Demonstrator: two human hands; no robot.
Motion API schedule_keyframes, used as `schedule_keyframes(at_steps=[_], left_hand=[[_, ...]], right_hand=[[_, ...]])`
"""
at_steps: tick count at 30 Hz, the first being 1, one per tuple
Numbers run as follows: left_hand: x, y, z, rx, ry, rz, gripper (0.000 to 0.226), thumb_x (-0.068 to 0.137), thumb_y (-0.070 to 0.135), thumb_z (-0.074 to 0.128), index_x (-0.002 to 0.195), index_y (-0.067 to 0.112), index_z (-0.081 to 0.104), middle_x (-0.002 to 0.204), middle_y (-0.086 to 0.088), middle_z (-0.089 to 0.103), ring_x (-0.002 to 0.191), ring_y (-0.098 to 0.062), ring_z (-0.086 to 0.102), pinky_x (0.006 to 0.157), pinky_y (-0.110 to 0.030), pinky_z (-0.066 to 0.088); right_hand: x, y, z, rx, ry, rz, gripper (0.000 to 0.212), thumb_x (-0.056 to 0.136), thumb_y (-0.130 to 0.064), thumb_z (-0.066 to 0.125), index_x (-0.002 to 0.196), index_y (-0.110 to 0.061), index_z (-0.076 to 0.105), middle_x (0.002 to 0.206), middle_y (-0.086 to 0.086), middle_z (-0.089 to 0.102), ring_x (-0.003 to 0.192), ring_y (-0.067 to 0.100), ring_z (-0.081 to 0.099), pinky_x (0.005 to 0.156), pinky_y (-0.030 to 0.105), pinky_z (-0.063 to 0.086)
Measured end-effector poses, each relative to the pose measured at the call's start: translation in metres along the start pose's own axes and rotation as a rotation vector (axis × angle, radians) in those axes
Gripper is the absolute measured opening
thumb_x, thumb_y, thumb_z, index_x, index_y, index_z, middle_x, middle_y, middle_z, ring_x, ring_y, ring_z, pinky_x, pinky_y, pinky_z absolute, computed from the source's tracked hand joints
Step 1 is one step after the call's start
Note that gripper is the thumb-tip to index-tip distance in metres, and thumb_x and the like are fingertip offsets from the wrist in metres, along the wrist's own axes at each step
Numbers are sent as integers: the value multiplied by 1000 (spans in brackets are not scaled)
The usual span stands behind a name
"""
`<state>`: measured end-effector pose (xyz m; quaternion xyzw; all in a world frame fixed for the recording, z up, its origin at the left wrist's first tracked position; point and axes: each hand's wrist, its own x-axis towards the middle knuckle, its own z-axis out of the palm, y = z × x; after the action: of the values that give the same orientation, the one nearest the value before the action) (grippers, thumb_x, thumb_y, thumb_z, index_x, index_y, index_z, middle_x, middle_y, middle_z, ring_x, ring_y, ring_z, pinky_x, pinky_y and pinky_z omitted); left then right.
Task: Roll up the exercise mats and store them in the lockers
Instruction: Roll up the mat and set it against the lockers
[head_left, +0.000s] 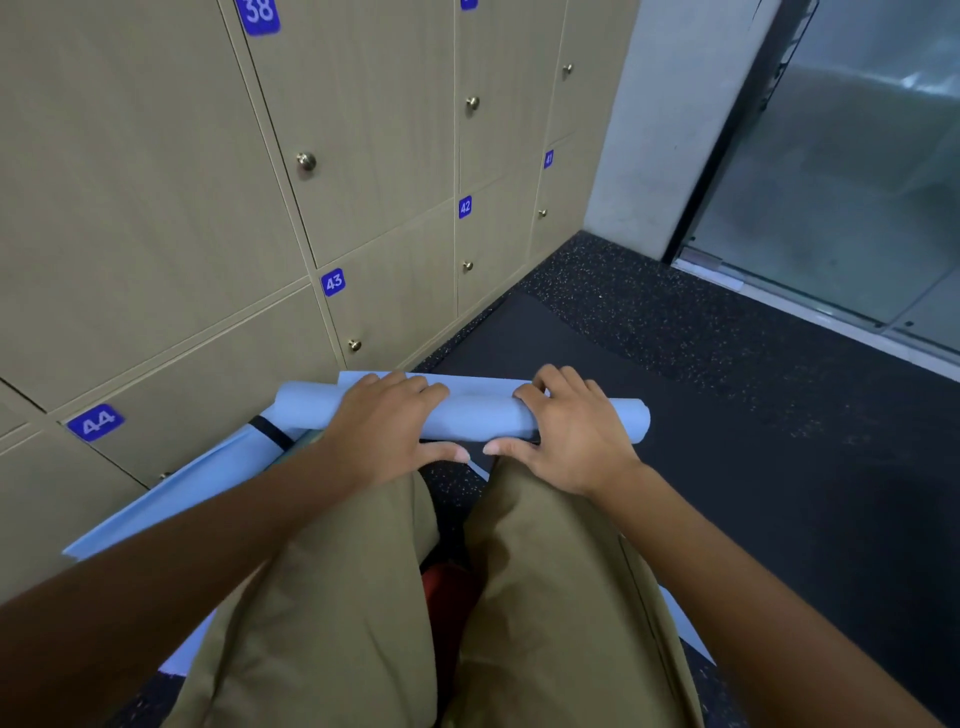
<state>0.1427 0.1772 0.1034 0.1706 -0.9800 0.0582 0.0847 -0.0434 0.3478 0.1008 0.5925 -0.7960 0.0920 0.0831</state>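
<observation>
I think I am looking at a gym changing room. There is a wall of tan lockers (156, 208) with round metal knobs (306, 160) and blue number tags (333, 282) like 43 and 44. The floor (675, 338) is black speckled rubber. A frosted glass door (841, 182) stands on the right.

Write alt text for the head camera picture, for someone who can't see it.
Both hands, left hand and right hand, grip a light blue mat rolled into a tube above the person's knees. Closed tan lockers numbered 41 to 44 stand at left; a black mat lies on the speckled floor.
</observation>
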Motion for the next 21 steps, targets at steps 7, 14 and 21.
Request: schedule_keyframes(at_steps=[7,14,21], left_hand=[[14,-10,-11,-14,-185,-3,88,72,95,28,117,24,53,109,2,57,101,-21,56,69,-34,37],[25,-13,-29,1,-108,32,61,85,85,35,99,25,42,105,2,63,98,-26,60,68,-36,36],[7,-9,-75,-67,37,54,85,70,98,4,94,27,44,93,6,65,83,-24,61,63,-35,38]], right_hand=[[12,0,-8,41,-150,54,103,78,-93,14,139,-19,50,126,0,61,117,23,55,97,40,41],[26,6,-22,-42,-89,-1,100,79,-90,-4,123,-22,55,106,0,66,100,24,60,85,39,43],[13,2,-78,-31,80,-94,82,89,-84,14,110,-19,60,85,0,67,80,24,63,73,39,40]])
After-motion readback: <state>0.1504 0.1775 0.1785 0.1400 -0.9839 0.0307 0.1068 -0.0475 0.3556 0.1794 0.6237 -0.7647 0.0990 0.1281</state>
